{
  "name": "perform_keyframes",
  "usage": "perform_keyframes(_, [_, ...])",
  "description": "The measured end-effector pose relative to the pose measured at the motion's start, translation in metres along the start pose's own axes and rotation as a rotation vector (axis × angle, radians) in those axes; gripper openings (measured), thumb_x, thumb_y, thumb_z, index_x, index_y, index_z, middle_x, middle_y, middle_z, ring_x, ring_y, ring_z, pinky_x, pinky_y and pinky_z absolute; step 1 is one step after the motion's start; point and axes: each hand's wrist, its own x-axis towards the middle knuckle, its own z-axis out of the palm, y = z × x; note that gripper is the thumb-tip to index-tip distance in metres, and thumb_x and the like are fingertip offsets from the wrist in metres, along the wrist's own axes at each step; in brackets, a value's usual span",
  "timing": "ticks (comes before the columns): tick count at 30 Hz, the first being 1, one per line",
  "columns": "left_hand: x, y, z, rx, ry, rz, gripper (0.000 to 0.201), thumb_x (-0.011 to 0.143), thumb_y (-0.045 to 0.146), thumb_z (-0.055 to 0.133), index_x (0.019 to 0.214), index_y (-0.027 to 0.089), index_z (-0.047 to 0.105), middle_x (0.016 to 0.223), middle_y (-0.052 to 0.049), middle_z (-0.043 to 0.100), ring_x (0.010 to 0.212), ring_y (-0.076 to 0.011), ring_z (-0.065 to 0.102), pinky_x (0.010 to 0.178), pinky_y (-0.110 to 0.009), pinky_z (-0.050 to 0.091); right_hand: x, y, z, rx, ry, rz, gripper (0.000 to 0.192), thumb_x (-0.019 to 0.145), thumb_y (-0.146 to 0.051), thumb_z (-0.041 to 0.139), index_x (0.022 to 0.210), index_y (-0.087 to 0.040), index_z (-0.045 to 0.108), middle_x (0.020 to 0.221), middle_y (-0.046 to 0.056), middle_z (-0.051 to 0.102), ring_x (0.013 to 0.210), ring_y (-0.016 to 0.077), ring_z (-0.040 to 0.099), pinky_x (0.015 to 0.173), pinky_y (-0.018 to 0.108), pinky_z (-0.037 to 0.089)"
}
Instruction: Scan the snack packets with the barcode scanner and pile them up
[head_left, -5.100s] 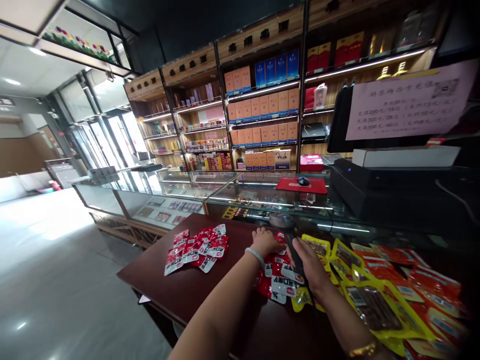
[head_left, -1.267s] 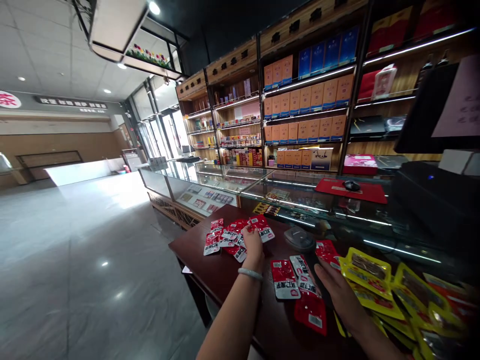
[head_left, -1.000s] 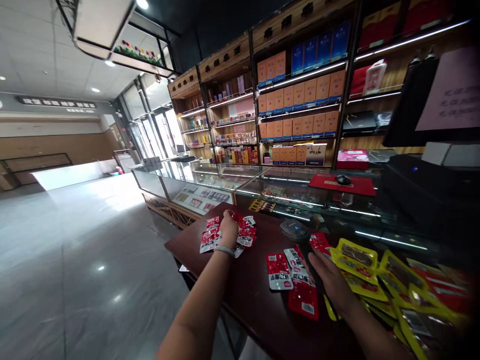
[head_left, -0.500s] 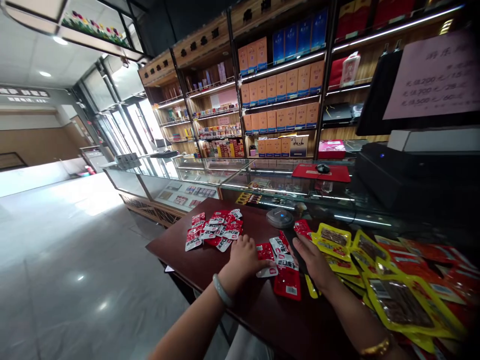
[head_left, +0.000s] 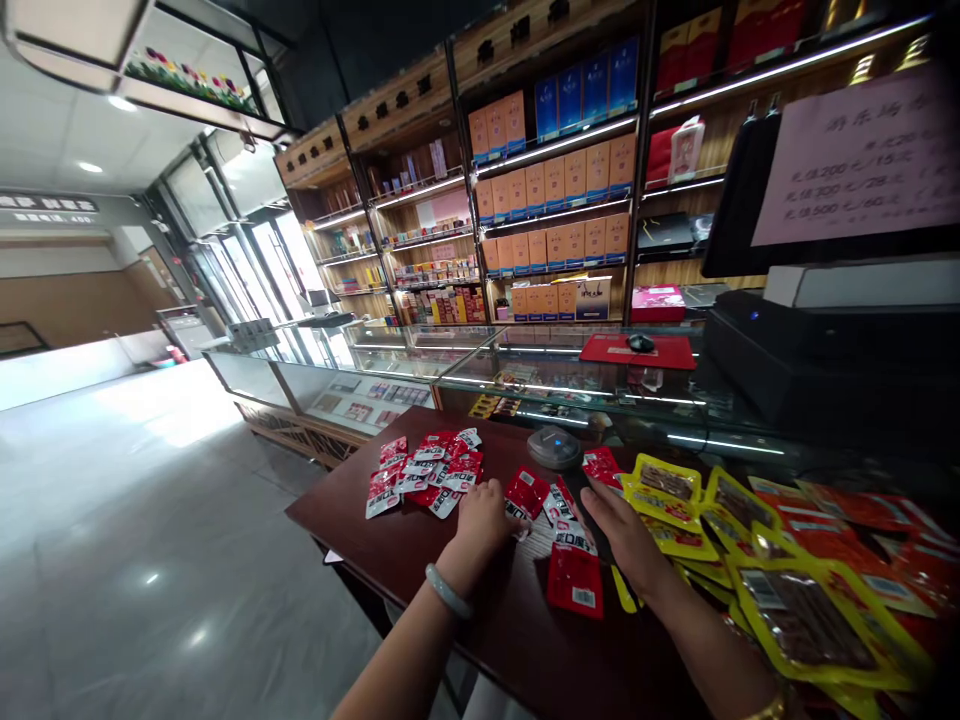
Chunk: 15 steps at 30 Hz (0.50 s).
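My right hand (head_left: 630, 540) is wrapped round the dark handle of a barcode scanner (head_left: 554, 448), whose rounded grey head shows a small blue light. Between the thumb and fingers of my left hand (head_left: 484, 525) is the white end of a small red-and-white snack packet (head_left: 527, 489). Just below the scanner, another red packet (head_left: 576, 582) lies flat on the table, overlapping more of its kind. To the left of my left hand is a loose pile of similar packets (head_left: 426, 472). The left fingertips are partly hidden.
Yellow snack packs (head_left: 806, 615) and orange-red packs (head_left: 832, 530) are heaped on the right of the brown table (head_left: 337, 505). Behind stands a glass display counter (head_left: 480, 365) with a mouse (head_left: 640, 343) on a red mat. A dark monitor (head_left: 739, 190) bearing a paper sign rises at right.
My left hand has turned the snack packet, so its red part now points away from me and up towards the scanner head. My right hand keeps hold of the scanner. The view has shifted slightly.
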Motion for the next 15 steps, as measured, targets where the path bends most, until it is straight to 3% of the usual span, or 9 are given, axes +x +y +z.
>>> perform_keyframes(3, [0.007,-0.003,0.006,-0.303,0.1,-0.066,0.028,0.083,0.03,0.065,0.104,0.019,0.051,0.094,-0.01,0.069,0.088,-0.0245,0.065,0.074,-0.03,0.041,0.0,0.001,0.0,0.007,-0.004,0.004,0.048,0.082,-0.06,0.065,0.116,-0.026,0.071,0.067,0.002,0.071,0.053,0.0204,0.059,0.047,0.03,0.042])
perform_keyframes(7, [0.014,-0.005,0.01,-0.652,0.227,-0.097,0.025,0.08,0.027,0.065,0.097,0.022,0.048,0.089,-0.004,0.068,0.079,-0.0189,0.063,0.067,-0.026,0.04,-0.002,0.001,0.001,0.002,-0.009,-0.004,0.051,0.08,-0.061,0.067,0.117,-0.027,0.072,0.077,0.005,0.076,0.065,0.026,0.067,0.054,0.035,0.051])
perform_keyframes(10, [0.017,-0.007,0.012,-0.711,0.274,-0.094,0.026,0.078,0.029,0.067,0.094,0.022,0.048,0.083,-0.002,0.065,0.075,-0.0176,0.061,0.067,-0.026,0.04,-0.003,0.002,0.001,-0.024,0.012,0.014,0.052,0.076,-0.062,0.071,0.115,-0.028,0.074,0.092,0.007,0.079,0.081,0.0315,0.072,0.064,0.039,0.056])
perform_keyframes(15, [0.017,-0.014,0.014,-0.739,0.305,-0.123,0.029,0.075,0.033,0.07,0.09,0.022,0.049,0.083,-0.001,0.063,0.076,-0.0173,0.06,0.069,-0.026,0.04,-0.004,0.007,0.002,-0.058,0.029,0.043,0.052,0.074,-0.062,0.072,0.113,-0.028,0.076,0.09,0.007,0.08,0.085,0.0343,0.072,0.064,0.041,0.057])
